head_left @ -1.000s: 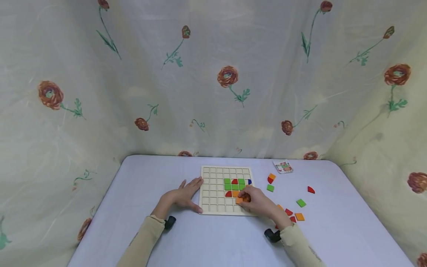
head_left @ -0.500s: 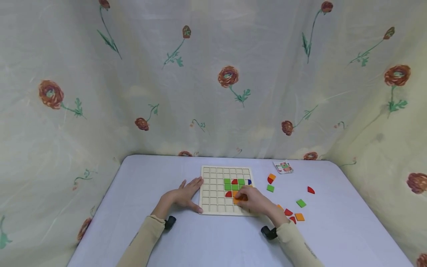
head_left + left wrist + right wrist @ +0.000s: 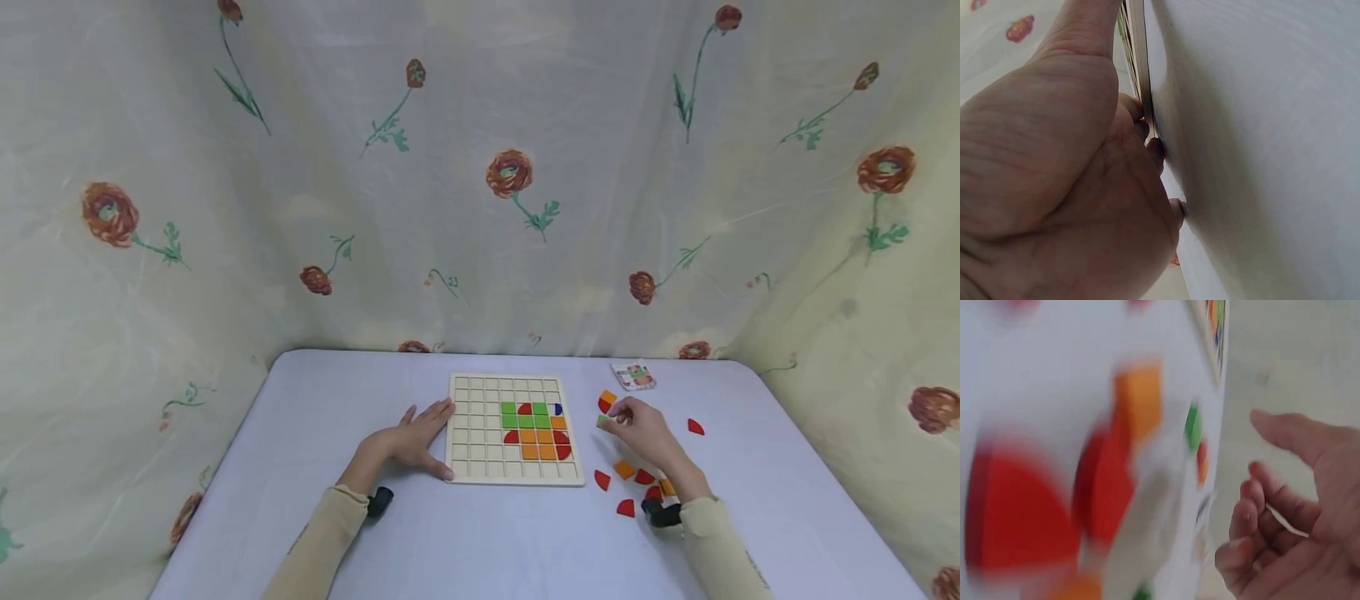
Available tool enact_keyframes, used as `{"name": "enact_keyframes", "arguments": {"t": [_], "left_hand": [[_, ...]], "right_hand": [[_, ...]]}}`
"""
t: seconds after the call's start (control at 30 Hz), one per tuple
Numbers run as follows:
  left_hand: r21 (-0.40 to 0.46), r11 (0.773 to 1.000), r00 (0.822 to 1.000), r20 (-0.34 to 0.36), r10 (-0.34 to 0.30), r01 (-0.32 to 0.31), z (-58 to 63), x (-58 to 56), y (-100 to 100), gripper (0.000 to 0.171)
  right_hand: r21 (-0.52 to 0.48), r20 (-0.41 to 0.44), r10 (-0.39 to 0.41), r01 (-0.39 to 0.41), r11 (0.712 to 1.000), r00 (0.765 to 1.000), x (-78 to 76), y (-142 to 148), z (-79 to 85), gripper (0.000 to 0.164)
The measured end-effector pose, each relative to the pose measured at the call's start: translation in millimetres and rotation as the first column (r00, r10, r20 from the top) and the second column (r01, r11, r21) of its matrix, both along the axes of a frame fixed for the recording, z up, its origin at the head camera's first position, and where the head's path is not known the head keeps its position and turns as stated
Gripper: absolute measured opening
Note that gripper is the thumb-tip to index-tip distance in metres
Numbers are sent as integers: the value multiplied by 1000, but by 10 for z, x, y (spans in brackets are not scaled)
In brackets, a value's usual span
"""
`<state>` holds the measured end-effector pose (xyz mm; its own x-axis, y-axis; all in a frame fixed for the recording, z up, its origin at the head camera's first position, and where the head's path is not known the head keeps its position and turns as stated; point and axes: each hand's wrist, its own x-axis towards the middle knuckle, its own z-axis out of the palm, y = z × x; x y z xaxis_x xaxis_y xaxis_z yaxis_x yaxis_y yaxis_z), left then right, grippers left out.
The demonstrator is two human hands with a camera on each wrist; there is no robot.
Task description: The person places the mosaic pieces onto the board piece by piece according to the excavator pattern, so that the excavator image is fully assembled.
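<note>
My left hand [image 3: 412, 437] rests spread at the left side of a pale gridded board [image 3: 468, 425], fingers and thumb along its edge. The left wrist view shows the left palm [image 3: 1054, 169] beside the board's rim [image 3: 1139, 50]. Green squares [image 3: 528, 422], orange squares [image 3: 530, 452], red quarter-circles and one blue piece [image 3: 558, 409] sit in the board's right half. My right hand [image 3: 643, 429] hovers right of the board, close by a loose green square tile [image 3: 602, 422]. In the right wrist view the thumb stands apart from loosely bent fingers [image 3: 1279, 494], holding nothing; the green tile [image 3: 1193, 427] lies on the table.
Beyond my right hand an orange square [image 3: 609, 396] touches a red quarter-circle. Under my right wrist lie another orange square [image 3: 623, 469] and several red quarter-circles [image 3: 602, 480]. One more red piece [image 3: 696, 427] lies farther right. A patterned card [image 3: 633, 375] is at the back.
My right hand has let go of an orange square in the board's lower row and moved right, off the board, to the loose green tile. The left hand has stayed put.
</note>
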<state>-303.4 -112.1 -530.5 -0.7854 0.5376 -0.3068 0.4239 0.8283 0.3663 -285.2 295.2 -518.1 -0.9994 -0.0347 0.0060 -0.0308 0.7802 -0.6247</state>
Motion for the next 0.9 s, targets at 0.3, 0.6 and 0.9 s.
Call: {"name": "enact_keyframes", "arguments": {"t": [0.3,0.6,0.9], "left_hand": [[8,1000,1000,4,4,-4,-24,-15,-37,123],[26,1000,1000,7,-9,9,-18,-2,-13,123],[13,1000,1000,-2,1,-1,-24,-16,-12,122]], "right_hand": [[123,57,-326,318,940,944,4,876,-101,48],[132,6,-283,280,951,959,-22,1194,-224,30],[53,93,-188,183,982,978,-7,1197,-151,45]]}}
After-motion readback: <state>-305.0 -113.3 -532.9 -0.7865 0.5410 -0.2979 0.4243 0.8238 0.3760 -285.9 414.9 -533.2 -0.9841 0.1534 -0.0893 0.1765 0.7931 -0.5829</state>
